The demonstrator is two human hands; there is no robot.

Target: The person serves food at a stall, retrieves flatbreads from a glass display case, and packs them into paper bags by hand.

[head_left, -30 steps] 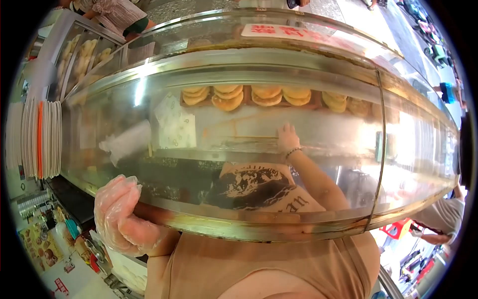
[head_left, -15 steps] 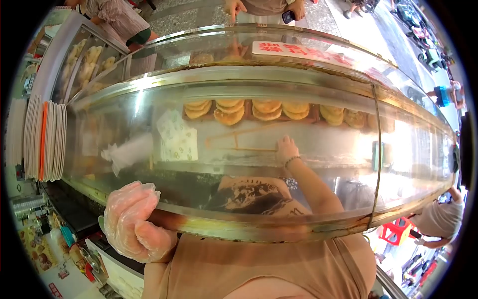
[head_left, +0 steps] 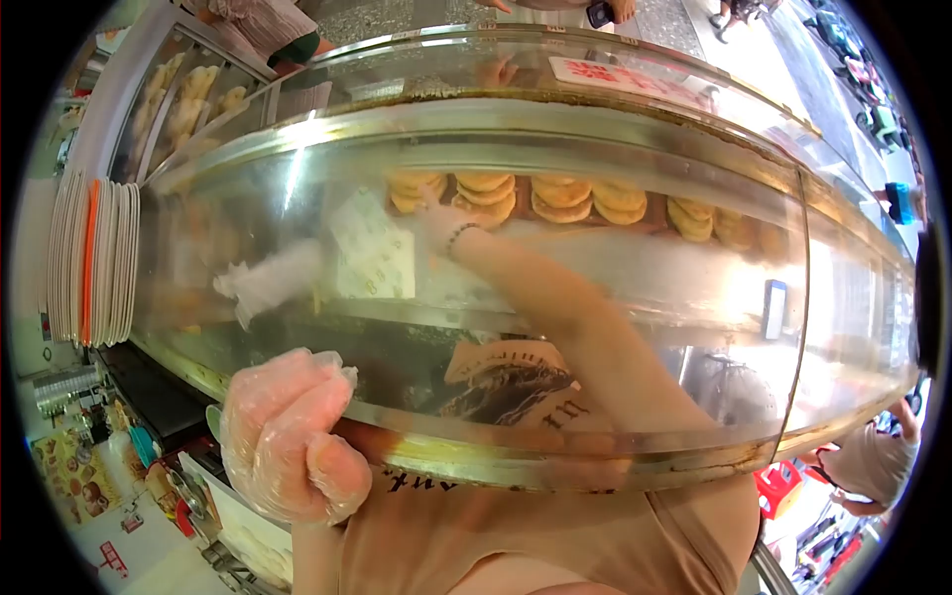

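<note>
Lower left, my left hand (head_left: pixel 296 436) is in a clear plastic glove, its fingers curled in beside the glass case's near edge. A small green edge shows behind it; what the hand holds, if anything, is hidden. Through the glass I see my right hand (head_left: pixel 436 220), bare, with a beaded bracelet at the wrist. Its fingers reach to the leftmost stack of round pastries (head_left: pixel 407 186), look extended and hold nothing visible. More pastry stacks (head_left: pixel 562 198) stand in a row to its right. A patterned paper sheet (head_left: pixel 377 253) lies left of the hand.
The glass display case (head_left: pixel 555 471) spans the view. Upright white trays (head_left: pixel 117 263), one orange, stand at its left end. White crumpled paper (head_left: pixel 268 283) shows through the glass. Across the case, a person's hand holds a phone (head_left: pixel 600 14). A red stool (head_left: pixel 778 486) is at lower right.
My right hand has moved left and up from the middle of the case to the leftmost pastry stack. My gloved left hand appears further right in view, still curled.
</note>
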